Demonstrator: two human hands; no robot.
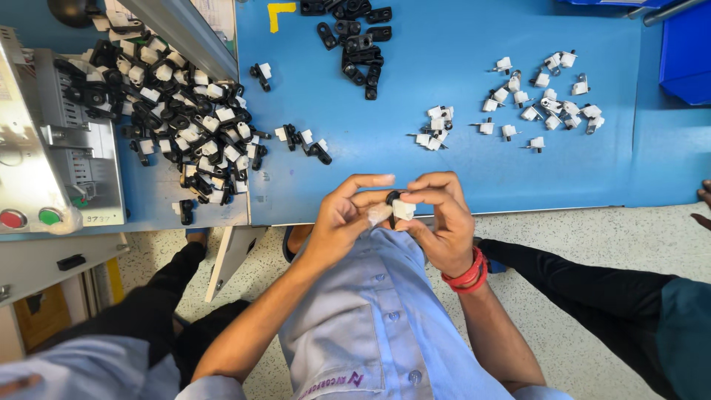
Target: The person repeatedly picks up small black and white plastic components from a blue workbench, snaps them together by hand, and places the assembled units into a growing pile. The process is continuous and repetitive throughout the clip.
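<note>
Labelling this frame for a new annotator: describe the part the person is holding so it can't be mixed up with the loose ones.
Start at the blue table; at the middle of its near edge the left hand and right hand meet. Pinched between their fingertips is a small white plastic piece with a black part. It alone is off the table; every other piece lies in heaps farther back.

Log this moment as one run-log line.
left hand: pinches white part | right hand: same part, black ring | piles: black-white left, black top, white right | table: blue
</note>
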